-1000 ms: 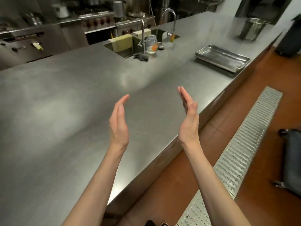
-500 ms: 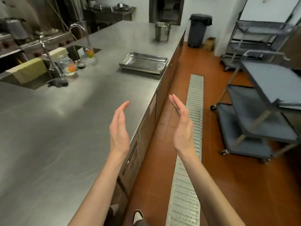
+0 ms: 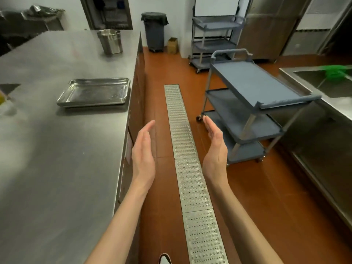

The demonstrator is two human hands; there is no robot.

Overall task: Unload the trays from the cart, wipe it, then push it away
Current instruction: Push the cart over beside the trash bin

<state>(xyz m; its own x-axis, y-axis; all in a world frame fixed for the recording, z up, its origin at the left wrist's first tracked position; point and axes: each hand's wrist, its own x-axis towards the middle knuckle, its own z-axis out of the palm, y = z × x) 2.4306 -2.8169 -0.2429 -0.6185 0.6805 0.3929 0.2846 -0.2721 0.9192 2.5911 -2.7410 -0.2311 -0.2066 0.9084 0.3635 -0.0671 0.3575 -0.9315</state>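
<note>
A blue-grey three-shelf cart [image 3: 253, 86] stands on the red floor to the right, its shelves bare. A stack of steel trays [image 3: 94, 93] lies on the steel counter [image 3: 57, 149] at the left, near the counter's edge. My left hand [image 3: 143, 155] and my right hand [image 3: 215, 147] are held up in front of me with straight fingers and palms facing each other, holding nothing. Both hover over the floor between the counter and the cart, touching neither.
A metal drain grate [image 3: 188, 159] runs along the floor down the aisle. A steel pot [image 3: 110, 41] stands far back on the counter. A second cart [image 3: 213, 40] and a grey bin [image 3: 155, 31] stand at the back wall. A sink with something green [image 3: 337, 73] is at the right.
The view has swung to the right, from the counter to the aisle and the cart. Both hands keep the same raised, open pose and now hang over the floor.
</note>
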